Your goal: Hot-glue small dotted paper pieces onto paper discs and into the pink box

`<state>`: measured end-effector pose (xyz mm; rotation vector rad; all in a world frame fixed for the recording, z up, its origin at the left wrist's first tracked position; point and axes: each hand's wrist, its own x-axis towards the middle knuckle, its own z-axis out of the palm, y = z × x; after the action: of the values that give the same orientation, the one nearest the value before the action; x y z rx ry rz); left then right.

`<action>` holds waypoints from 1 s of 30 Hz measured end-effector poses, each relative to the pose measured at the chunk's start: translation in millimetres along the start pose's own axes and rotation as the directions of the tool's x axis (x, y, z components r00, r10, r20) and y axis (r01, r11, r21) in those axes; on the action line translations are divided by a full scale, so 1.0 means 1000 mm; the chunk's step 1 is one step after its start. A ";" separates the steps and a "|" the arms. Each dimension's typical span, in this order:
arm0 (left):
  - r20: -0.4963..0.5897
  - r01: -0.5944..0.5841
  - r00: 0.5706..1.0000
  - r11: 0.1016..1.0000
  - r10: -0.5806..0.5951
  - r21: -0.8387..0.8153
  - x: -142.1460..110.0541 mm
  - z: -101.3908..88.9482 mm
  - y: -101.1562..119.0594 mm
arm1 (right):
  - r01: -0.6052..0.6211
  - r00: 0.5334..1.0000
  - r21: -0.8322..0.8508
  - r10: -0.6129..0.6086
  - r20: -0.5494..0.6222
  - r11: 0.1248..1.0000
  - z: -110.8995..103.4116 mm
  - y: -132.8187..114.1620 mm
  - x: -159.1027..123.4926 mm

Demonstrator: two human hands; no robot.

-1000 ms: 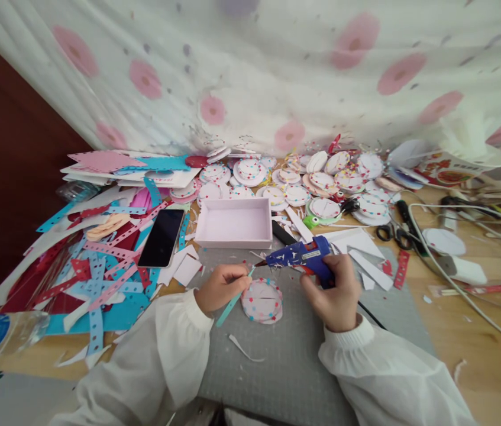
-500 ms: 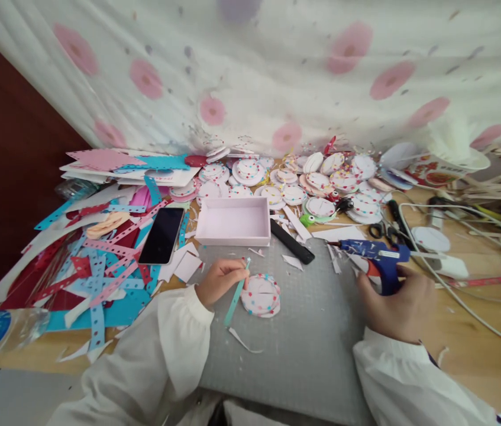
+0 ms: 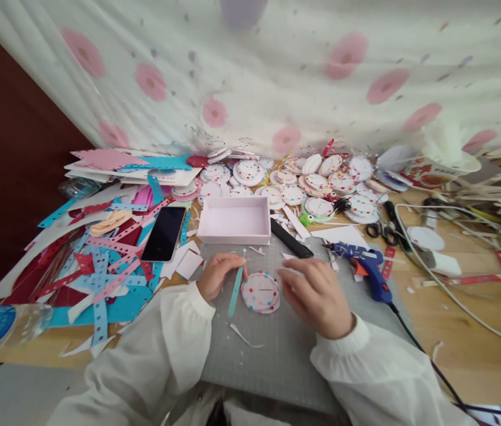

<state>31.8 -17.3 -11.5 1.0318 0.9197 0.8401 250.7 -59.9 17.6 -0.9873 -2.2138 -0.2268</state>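
Observation:
My left hand [image 3: 220, 276] pinches a narrow teal paper strip [image 3: 235, 293] near its upper end, and the strip hangs down toward the mat. Just right of the strip lies a round white paper piece [image 3: 261, 292] with red and blue dots round its rim and a short slit-like line on it. My right hand [image 3: 319, 296] hovers beside that disc with its fingers apart and nothing in them. A blue hot glue gun [image 3: 363, 260] rests on the table to the right of this hand, its nozzle pointing left.
Behind the grey mat [image 3: 277, 367] stands a white open box [image 3: 235, 222], with a black phone [image 3: 164, 234] to its left. Cut paper strips [image 3: 103, 266] pile up at left. Many dotted discs [image 3: 250, 171] line the back. A white cable [image 3: 467, 307] curves at right near scissors [image 3: 382, 232].
My right hand has let go of the glue gun, which now lies on the table, and has moved left to the dotted disc. My left hand still holds the teal strip.

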 end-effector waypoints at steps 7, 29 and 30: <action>-0.161 -0.037 0.987 0.994 0.021 -0.101 0.004 -0.002 -0.009 | 0.277 0.949 0.057 -0.282 0.143 0.959 0.026 -0.020 0.052; 0.265 -0.445 0.895 0.753 0.358 0.484 -0.002 0.001 0.000 | -0.427 0.779 0.809 0.619 0.102 0.404 0.026 0.022 -0.010; 0.291 -0.451 0.892 0.736 0.347 0.504 -0.002 0.001 -0.001 | -0.436 0.784 0.826 0.601 0.153 0.358 0.027 0.020 -0.010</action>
<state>31.9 -19.5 -11.5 1.8497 0.8135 0.8255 255.7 -41.0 -11.3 -0.9674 -1.3859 0.9534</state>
